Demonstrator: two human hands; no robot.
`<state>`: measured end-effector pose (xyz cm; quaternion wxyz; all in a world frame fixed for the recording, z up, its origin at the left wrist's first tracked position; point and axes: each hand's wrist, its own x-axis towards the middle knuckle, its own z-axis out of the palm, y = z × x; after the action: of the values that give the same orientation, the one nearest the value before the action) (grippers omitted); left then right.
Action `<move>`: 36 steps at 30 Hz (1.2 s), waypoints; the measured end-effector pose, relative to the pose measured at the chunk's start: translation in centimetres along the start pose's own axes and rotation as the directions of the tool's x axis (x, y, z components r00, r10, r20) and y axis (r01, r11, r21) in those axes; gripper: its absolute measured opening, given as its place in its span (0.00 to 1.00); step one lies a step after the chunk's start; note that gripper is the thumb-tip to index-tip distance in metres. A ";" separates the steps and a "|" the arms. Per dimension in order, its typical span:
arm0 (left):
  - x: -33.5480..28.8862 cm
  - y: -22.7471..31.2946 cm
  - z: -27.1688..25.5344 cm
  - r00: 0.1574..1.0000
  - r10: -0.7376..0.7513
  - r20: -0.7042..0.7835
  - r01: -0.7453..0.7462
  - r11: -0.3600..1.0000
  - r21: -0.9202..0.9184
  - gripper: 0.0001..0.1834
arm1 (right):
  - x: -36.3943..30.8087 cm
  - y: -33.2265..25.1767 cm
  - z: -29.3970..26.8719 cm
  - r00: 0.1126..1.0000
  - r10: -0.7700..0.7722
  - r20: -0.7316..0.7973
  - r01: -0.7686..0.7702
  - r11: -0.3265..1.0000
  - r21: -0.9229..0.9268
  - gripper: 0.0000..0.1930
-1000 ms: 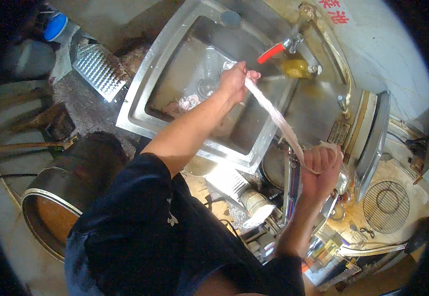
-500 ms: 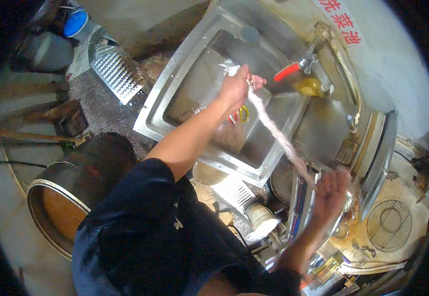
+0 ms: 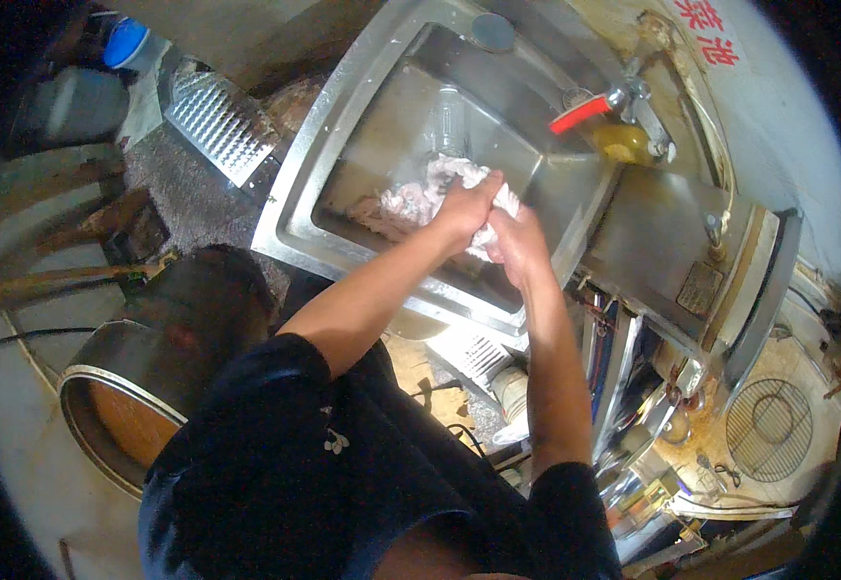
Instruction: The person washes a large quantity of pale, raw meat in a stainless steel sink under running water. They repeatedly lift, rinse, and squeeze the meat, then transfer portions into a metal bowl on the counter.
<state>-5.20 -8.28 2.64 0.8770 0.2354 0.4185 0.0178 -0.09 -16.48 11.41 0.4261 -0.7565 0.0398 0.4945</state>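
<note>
My left hand (image 3: 466, 211) is closed around a bunched, limp, pinkish-white strand (image 3: 411, 205) that looks like intestine. Beside it, slightly nearer and to the right, my right hand (image 3: 521, 247) grips another part of the same bundle. Both hands are close together over the steel sink (image 3: 372, 126). Folds of the strand spill left from my left hand toward the sink bottom. A clear, bottle-like shape (image 3: 449, 118) shows in the sink beyond my hands. What lies directly under them is hidden.
A tap with a red lever (image 3: 580, 114) stands at the sink's far right, with a yellow object (image 3: 625, 144) below it. A steel counter (image 3: 648, 237) adjoins the right side. A large dark pot (image 3: 164, 333) stands left; a perforated metal sheet (image 3: 219, 124) lies beyond it.
My right hand has come from the lower right to beside my left hand. The strand, stretched long between them before, is now bunched. Yellow-and-red handles in the sink are now hidden.
</note>
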 end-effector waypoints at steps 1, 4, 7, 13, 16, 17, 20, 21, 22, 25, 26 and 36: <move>1.1 -0.1 -0.2 0.999 -0.017 -0.038 0.014 0.998 -0.056 0.22 | -0.2 0.1 0.1 0.999 0.003 -0.037 -0.003 1.000 0.013 0.13; 3.6 -0.1 -0.7 0.998 -0.047 -0.051 0.038 0.987 -0.157 0.22 | -1.4 0.2 0.5 0.994 0.008 -0.109 -0.004 0.999 0.038 0.10; 5.0 1.0 -0.7 0.992 -0.025 -0.125 0.019 0.999 -0.048 0.22 | -3.0 -0.1 -0.1 0.991 0.011 -0.135 -0.006 0.999 0.042 0.12; 3.3 4.7 3.1 0.994 0.098 -0.057 -0.103 0.990 -0.097 0.18 | -6.1 -1.8 -2.0 0.981 -0.073 -0.177 0.071 0.997 -0.020 0.12; 1.4 7.1 4.9 0.985 0.171 -0.004 -0.171 0.983 -0.072 0.16 | -9.0 -3.3 -3.1 0.980 -0.131 -0.148 0.131 0.991 -0.013 0.12; 0.9 8.1 5.2 0.982 0.189 0.008 -0.189 0.980 -0.068 0.17 | -10.0 -3.6 -3.3 0.977 -0.146 -0.158 0.145 0.989 -0.020 0.12; 0.4 10.8 5.6 0.981 0.191 -0.020 -0.192 0.975 -0.114 0.17 | -12.8 -4.0 -3.5 0.966 -0.148 -0.212 0.130 0.987 -0.093 0.12; 0.6 11.5 5.7 0.981 0.191 -0.037 -0.194 0.970 -0.145 0.17 | -13.5 -4.1 -3.8 0.968 -0.147 -0.202 0.127 0.986 -0.109 0.12; 0.7 12.0 5.7 0.980 0.200 -0.021 -0.200 0.966 -0.161 0.17 | -14.2 -4.0 -4.1 0.969 -0.121 -0.216 0.093 0.986 -0.139 0.12; 2.3 13.1 5.2 0.960 0.276 -0.040 -0.279 0.954 -0.111 0.15 | -15.6 -3.2 -5.0 0.973 -0.128 -0.192 0.112 0.989 -0.095 0.13; 3.1 13.3 5.0 0.959 0.277 -0.059 -0.282 0.946 -0.157 0.14 | -16.0 -2.6 -5.4 0.974 -0.139 -0.177 0.125 0.988 -0.087 0.14; 5.5 8.7 1.3 0.914 0.376 0.154 -0.392 0.915 0.095 0.19 | -5.2 4.8 -6.4 0.993 -0.085 0.083 0.119 0.695 -0.709 0.24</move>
<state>0.81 0.20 3.08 0.8658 0.3678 0.3052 0.1481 -0.43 -25.78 13.53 0.1282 -0.8523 -0.2059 0.4635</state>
